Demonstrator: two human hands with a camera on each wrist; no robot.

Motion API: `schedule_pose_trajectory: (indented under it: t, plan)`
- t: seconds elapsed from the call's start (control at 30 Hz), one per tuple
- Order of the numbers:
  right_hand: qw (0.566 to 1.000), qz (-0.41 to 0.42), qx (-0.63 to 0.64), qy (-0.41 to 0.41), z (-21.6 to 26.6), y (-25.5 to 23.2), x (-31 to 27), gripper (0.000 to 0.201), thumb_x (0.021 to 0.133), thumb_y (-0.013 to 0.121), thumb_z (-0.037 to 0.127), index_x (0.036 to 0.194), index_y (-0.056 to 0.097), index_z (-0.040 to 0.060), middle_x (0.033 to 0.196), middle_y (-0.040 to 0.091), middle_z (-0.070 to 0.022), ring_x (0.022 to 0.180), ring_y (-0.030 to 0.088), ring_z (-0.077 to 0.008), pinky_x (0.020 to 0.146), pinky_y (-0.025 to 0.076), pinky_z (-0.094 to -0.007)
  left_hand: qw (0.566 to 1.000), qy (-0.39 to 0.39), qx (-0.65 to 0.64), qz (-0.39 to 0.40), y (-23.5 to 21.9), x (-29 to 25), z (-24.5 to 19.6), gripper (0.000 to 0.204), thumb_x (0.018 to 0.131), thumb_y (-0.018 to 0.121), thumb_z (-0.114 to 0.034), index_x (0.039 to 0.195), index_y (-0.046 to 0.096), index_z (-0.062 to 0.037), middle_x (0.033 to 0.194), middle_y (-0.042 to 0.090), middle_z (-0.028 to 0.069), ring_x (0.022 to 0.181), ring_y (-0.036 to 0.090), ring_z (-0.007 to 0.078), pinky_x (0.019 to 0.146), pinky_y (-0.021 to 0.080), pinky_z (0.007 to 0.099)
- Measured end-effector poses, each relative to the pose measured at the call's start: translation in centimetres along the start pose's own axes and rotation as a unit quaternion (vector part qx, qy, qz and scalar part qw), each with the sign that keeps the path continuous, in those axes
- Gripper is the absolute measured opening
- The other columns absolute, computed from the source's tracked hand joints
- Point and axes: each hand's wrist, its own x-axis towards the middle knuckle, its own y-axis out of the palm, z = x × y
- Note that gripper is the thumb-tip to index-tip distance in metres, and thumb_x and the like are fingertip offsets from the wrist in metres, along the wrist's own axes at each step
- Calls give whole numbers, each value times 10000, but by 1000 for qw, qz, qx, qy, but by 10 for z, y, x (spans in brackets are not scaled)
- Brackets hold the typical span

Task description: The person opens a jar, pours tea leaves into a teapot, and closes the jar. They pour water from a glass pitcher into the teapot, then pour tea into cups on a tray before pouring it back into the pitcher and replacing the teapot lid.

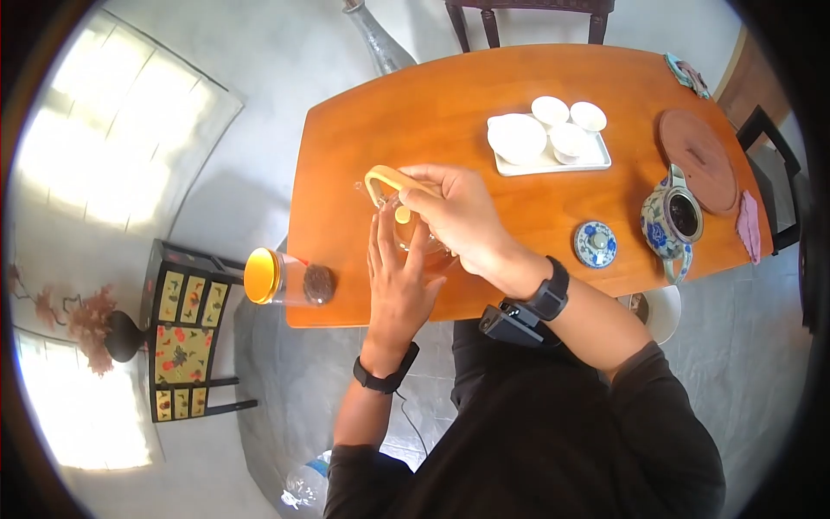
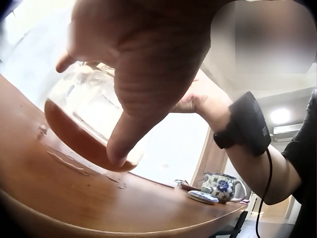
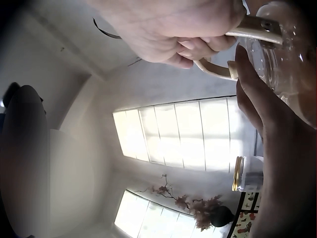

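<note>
A clear glass teapot (image 1: 406, 245) with a curved light-wood handle (image 1: 374, 178) is over the left part of the table, close to its surface. Reddish-brown liquid (image 2: 74, 135) fills its lower part in the left wrist view. My right hand (image 1: 462, 210) grips the handle from above, fingers curled round it. My left hand (image 1: 398, 281) rests against the pot with fingers spread and mostly straight, near the pale knob (image 1: 403, 214) on its lid. The left thumb (image 2: 120, 144) lies along the glass side. Parts of the pot are hidden behind both hands.
A white tray (image 1: 553, 168) holds white cups and a white pot. Farther right are a blue-flowered teapot (image 1: 659, 227), its lid (image 1: 595, 244), a brown round board (image 1: 705, 164) and cloths. A yellow-lidded jar (image 1: 262, 277) lies at the table's left edge (image 1: 292, 259).
</note>
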Motion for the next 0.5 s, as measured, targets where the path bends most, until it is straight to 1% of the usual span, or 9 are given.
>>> schedule_pose_trajectory:
  t: [0.1, 0.13, 0.2, 0.27, 0.33, 0.4, 0.43, 0.47, 0.5]
  plan:
    - [1000, -5, 22, -9, -12, 0, 11, 337, 978, 600, 82, 1268, 622, -89, 1013, 705, -62, 805, 583, -30, 638, 445, -188, 1000, -6, -5, 8, 11, 7, 12, 971, 645, 876, -54, 1498, 416, -109, 1591, 211, 280, 1444, 291, 483, 1131, 379, 538]
    - [1000, -5, 20, -11, -13, 1, 13, 337, 978, 600, 82, 1268, 622, -89, 1013, 705, -62, 805, 583, -30, 638, 445, -188, 1000, -13, -27, 6, 13, 9, 14, 961, 659, 859, -56, 1509, 417, -123, 1594, 222, 270, 1441, 295, 494, 1137, 368, 550]
    - [998, -37, 43, -32, -14, 2, 14, 291, 921, 591, 100, 1119, 672, -97, 867, 665, -71, 794, 601, -105, 681, 481, -280, 999, -19, -48, 3, 13, 13, 16, 952, 672, 841, -58, 1521, 418, -136, 1598, 233, 260, 1438, 299, 506, 1142, 358, 562]
    - [997, -40, 48, -38, -20, 2, 19, 290, 927, 583, 99, 1128, 670, -92, 869, 664, -66, 787, 601, -102, 676, 481, -273, 999, -14, -32, 18, 10, 15, 20, 961, 679, 833, -51, 1535, 403, -135, 1608, 222, 265, 1446, 290, 506, 1149, 354, 555]
    - [997, -43, 54, -42, -16, 5, 20, 290, 934, 575, 98, 1136, 668, -88, 871, 663, -61, 780, 600, -100, 671, 481, -267, 999, -7, -34, 29, 6, 17, 24, 961, 683, 829, -47, 1537, 398, -133, 1613, 211, 274, 1452, 278, 510, 1158, 345, 555]
    - [994, -63, 89, 12, -9, 6, 17, 308, 1010, 573, 103, 1262, 621, -68, 766, 610, 20, 553, 450, -7, 471, 338, -186, 998, -4, -37, 42, 3, 17, 28, 961, 687, 825, -43, 1540, 393, -131, 1618, 201, 282, 1458, 266, 514, 1167, 335, 554]
    - [994, -62, 91, 16, -7, 6, 16, 308, 1010, 573, 103, 1262, 621, -68, 766, 610, 20, 553, 450, -7, 471, 338, -186, 997, 5, -65, 47, 3, 18, 31, 971, 683, 830, -47, 1544, 388, -132, 1622, 187, 291, 1464, 247, 522, 1182, 312, 556]
    - [992, -72, 102, 16, -7, 5, 17, 303, 1013, 577, 112, 1256, 623, -64, 716, 563, 41, 513, 401, -2, 443, 305, -190, 994, 12, -93, 54, 2, 19, 33, 982, 679, 835, -51, 1548, 383, -134, 1626, 173, 301, 1470, 229, 530, 1197, 288, 558]
    - [990, -81, 114, 19, -7, 3, 17, 298, 1016, 582, 121, 1249, 626, -61, 667, 516, 62, 472, 352, 2, 415, 271, -193, 994, 5, -91, 60, 2, 19, 33, 982, 679, 835, -51, 1548, 383, -134, 1626, 173, 301, 1470, 229, 530, 1197, 288, 558]
